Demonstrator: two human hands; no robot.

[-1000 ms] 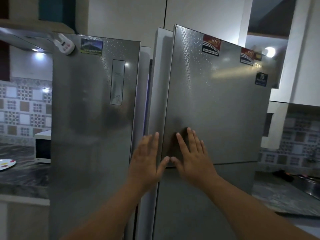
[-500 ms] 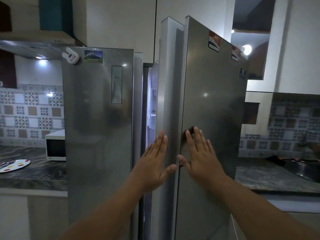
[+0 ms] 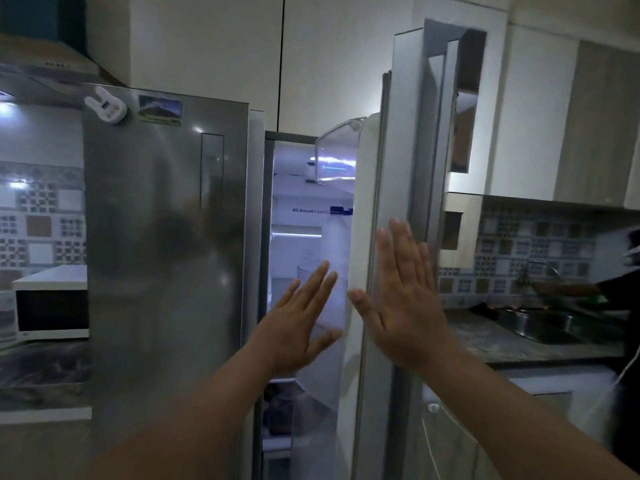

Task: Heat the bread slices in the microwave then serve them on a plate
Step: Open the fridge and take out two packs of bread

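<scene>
Your left hand (image 3: 298, 327) and right hand (image 3: 405, 306): flat, fingers straight, grip on nothing, before the open fridge door (image 3: 408, 161); microwave (image 3: 52, 306) far left.

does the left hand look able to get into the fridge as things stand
Probably yes. The right fridge door is swung open, leaving a lit gap, and the left hand, fingers straight, is already in front of that gap. The right hand is at the door's edge, not blocking it.

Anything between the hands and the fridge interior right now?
Partly. The right fridge door is only part open, and the right hand lies flat on its edge. The left hand is raised before the lit gap, which nothing blocks. No bread is visible inside.
</scene>
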